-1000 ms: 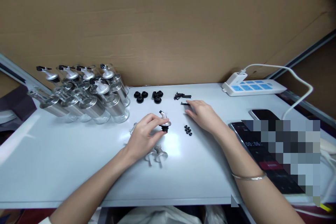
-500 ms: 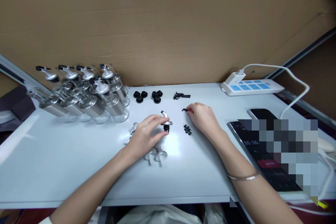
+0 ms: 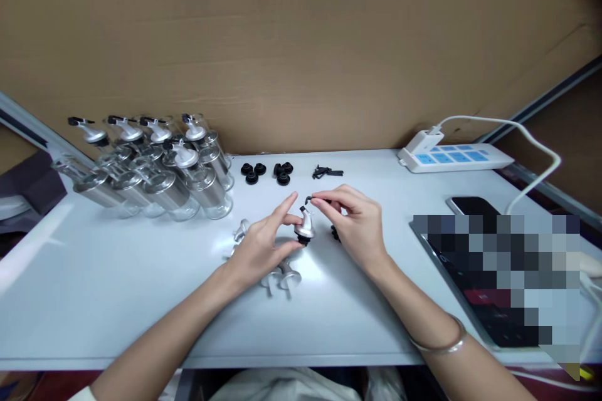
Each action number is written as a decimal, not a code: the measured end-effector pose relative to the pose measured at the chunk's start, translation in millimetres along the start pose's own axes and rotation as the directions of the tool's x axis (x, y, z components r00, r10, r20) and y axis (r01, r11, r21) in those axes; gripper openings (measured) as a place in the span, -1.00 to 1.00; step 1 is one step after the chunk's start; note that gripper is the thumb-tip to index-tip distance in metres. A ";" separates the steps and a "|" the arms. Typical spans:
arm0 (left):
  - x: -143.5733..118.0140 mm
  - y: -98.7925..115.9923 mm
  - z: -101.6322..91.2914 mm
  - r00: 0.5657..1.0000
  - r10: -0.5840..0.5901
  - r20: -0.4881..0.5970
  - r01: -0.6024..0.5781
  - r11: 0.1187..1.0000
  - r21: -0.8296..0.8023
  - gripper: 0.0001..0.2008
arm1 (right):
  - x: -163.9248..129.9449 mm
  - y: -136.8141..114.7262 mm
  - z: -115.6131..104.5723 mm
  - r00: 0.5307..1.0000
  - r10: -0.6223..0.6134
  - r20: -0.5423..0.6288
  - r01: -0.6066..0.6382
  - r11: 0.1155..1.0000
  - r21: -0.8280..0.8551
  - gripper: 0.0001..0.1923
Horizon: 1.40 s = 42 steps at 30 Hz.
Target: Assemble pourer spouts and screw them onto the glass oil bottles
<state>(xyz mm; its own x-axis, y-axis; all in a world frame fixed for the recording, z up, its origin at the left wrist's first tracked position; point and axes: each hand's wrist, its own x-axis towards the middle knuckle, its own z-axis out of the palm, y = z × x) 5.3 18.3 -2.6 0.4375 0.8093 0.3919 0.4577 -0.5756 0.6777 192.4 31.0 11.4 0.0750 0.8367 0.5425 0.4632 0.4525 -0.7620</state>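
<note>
Between thumb and fingers, my left hand [image 3: 263, 244] grips a silver pour spout [image 3: 305, 229] with a black ribbed stopper below and a black tip on top. My right hand [image 3: 355, 219] pinches a small black bent cap [image 3: 308, 200] just above the spout's tip; whether the two touch I cannot tell. Several loose metal spouts [image 3: 286, 277] lie on the table beneath and beside my left hand, partly covered by it. Small black rings [image 3: 335, 233] sit by my right hand, mostly hidden behind it.
Glass-and-steel bottles [image 3: 169, 191], several topped with spouts, stand at the left. Black stoppers [image 3: 253, 172] and slim black caps [image 3: 324, 171] lie toward the back. On the right are a power strip [image 3: 461, 160], a phone [image 3: 473, 205] and a tablet [image 3: 463, 282]. Cardboard [image 3: 301, 50] walls the rear.
My right hand has moved left with the black cap, up to the spout. The spout in my left hand has shifted slightly right and down and is turned; the left index finger is now raised.
</note>
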 end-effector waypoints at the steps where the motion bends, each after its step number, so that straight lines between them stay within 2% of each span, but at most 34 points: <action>1: -0.2 -0.5 0.0 0.999 0.033 -0.002 -0.033 0.999 0.004 -0.13 | -1.1 -1.2 1.0 1.000 -0.013 0.015 0.012 1.000 0.011 -0.91; 6: -0.5 -1.4 -0.8 0.991 0.131 -0.039 -0.130 0.991 0.022 -0.16 | -2.6 -2.8 2.0 0.994 -0.082 0.078 0.078 0.996 0.053 -0.82; 16: 0.5 0.0 -2.7 0.990 0.114 -0.088 -0.112 0.993 0.021 -0.27 | -3.0 -2.0 3.6 0.989 -0.131 0.068 0.122 0.985 0.124 -0.78; 23: 0.9 -1.2 -0.7 0.972 0.160 -0.172 -0.152 0.987 0.055 -0.27 | -3.3 -2.2 2.7 0.992 -0.093 0.086 0.077 0.981 0.180 -0.76; 28: 2.5 -4.5 -1.2 0.964 0.219 -0.149 -0.213 0.975 0.060 -0.29 | -3.3 -0.9 2.6 0.990 -0.050 0.136 0.015 0.968 0.249 -0.77; 35: 2.8 -5.2 -1.2 0.972 0.179 -0.149 -0.179 0.984 0.011 -0.29 | -1.1 0.6 1.8 0.973 0.028 0.228 -0.107 0.934 0.341 -0.79; 42: 2.8 -2.6 -0.6 0.977 0.124 -0.171 -0.138 0.988 -0.074 -0.33 | -0.3 -0.2 1.8 0.975 0.029 0.221 -0.105 0.935 0.338 -0.79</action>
<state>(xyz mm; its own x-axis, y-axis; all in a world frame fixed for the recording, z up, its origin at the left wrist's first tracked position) 4.9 22.2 -3.0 0.3518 0.7397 0.5737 0.3345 -0.6717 0.6610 190.7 31.1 10.8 -0.1087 0.8971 0.4283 0.1269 0.4399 -0.8890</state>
